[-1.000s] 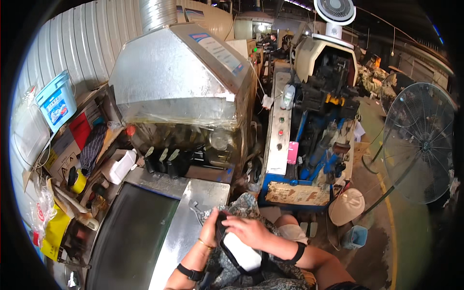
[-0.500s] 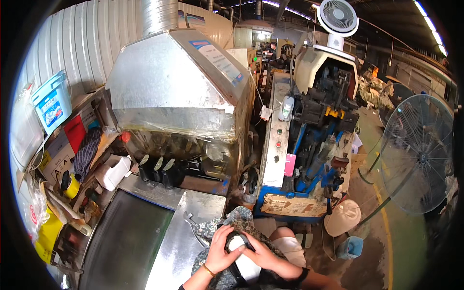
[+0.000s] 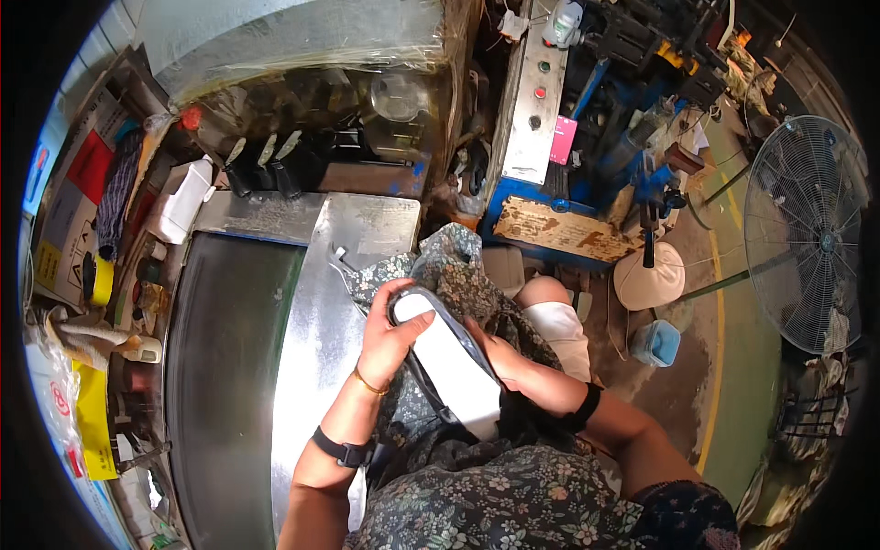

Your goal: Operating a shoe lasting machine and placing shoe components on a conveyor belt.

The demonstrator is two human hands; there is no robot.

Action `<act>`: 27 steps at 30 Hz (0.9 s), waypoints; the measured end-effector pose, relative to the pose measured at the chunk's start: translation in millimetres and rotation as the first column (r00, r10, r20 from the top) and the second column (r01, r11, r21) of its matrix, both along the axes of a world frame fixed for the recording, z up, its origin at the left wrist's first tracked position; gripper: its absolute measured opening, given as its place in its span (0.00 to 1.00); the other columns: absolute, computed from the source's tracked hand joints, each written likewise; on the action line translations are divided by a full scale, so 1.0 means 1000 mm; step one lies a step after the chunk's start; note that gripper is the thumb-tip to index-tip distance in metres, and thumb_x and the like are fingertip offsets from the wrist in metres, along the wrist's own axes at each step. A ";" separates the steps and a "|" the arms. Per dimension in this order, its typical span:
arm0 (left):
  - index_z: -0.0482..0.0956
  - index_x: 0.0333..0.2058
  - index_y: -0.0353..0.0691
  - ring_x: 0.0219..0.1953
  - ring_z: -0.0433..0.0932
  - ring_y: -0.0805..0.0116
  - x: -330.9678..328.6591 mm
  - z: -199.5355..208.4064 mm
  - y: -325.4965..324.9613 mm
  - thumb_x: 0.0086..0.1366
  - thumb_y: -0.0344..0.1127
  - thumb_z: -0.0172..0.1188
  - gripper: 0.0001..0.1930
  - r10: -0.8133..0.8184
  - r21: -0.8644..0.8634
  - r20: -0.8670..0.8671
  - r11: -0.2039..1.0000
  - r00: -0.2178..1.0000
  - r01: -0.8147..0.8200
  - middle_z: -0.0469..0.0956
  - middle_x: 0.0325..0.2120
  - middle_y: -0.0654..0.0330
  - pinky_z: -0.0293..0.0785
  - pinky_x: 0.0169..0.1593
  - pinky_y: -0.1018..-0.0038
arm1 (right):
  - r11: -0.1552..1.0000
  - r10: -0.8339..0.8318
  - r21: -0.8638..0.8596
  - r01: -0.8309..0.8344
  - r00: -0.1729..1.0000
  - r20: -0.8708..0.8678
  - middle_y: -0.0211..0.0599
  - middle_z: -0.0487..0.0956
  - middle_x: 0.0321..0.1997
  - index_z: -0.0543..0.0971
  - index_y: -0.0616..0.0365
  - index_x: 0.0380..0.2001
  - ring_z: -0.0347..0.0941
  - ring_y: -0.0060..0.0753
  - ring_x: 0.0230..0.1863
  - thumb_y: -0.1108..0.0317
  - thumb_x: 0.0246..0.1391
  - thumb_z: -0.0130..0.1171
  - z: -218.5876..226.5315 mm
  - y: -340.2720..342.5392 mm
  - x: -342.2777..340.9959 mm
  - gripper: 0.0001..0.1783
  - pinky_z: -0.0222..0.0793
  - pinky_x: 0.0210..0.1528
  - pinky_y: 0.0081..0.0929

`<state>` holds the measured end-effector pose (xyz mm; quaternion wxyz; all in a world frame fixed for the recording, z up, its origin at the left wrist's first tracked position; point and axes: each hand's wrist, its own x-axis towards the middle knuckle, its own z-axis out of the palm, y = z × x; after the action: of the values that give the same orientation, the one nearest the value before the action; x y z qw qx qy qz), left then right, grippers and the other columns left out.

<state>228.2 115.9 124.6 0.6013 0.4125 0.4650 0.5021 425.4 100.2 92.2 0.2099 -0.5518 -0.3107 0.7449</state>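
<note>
Over my lap I hold a black shoe upper (image 3: 454, 367), its long white sole side facing up and a dark rim folded around it. My left hand (image 3: 387, 332) grips the rounded far end, the thumb lying across the white face and the fingers around the edge. Along the right edge my right hand (image 3: 497, 356) is closed on the dark rim, with some of its fingers hidden beneath. A floral apron (image 3: 495, 500) covers my lap under the shoe upper.
Left of me is a dark conveyor belt (image 3: 234, 367) beside a metal tabletop (image 3: 316, 348). Several black boot shapes (image 3: 289, 165) stand below a metal hood (image 3: 302, 37). To the right are a blue machine (image 3: 632, 170), a stool (image 3: 649, 277), a blue bin (image 3: 656, 343) and a large fan (image 3: 816, 234).
My view has tilted down, so the hands and shoe upper appear higher and larger. The white face shows more fully, and my right hand now sits lower along the right edge.
</note>
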 end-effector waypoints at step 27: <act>0.50 0.66 0.28 0.64 0.63 0.63 -0.002 0.012 -0.080 0.71 0.34 0.49 0.30 -0.112 0.042 -0.216 0.991 0.970 0.124 0.61 0.63 0.49 0.56 0.66 0.70 | 0.789 0.107 0.605 -0.105 0.994 0.034 0.50 0.76 0.51 0.57 0.62 0.64 0.74 0.35 0.50 0.54 0.67 0.44 -0.001 -0.023 0.006 0.30 0.67 0.53 0.30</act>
<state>226.0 36.0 136.4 0.5652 0.5071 0.4875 0.4310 431.8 77.3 91.2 0.3337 -0.4366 -0.5627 0.6176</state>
